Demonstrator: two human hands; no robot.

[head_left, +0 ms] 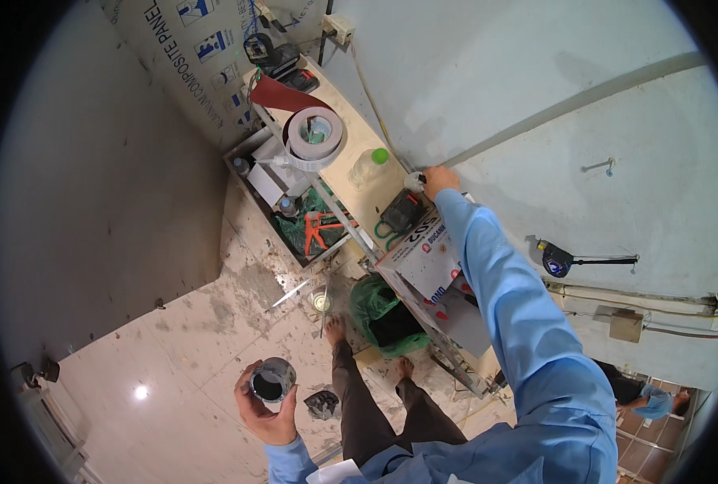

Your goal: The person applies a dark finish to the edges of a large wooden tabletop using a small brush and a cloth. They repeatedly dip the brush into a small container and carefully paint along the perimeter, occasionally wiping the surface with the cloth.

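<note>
My left hand (258, 411) holds a small dark cup (273, 379) at lower left, fingers wrapped round its side. Dark material shows inside its open top. Stretched out to the far side, my right hand (440, 181) is at the wall-side edge of the wooden bench (351, 121). Its fingers are curled over a small dark piece that I cannot make out, right beside a crumpled white thing (413, 182). Close to that hand stand a clear bottle with a green cap (369, 169) and a black battery pack (403, 210). A printed cardboard box (425, 260) sits below my right forearm.
A big roll of abrasive strip (336, 133) lies on the bench. Below, an open drawer (294, 256) holds an orange caulking gun (317, 230). On the floor are a green plastic bag (363, 302), a jar (321, 302) and a crumpled dark bag (322, 404). Another person (653, 401) is at far right.
</note>
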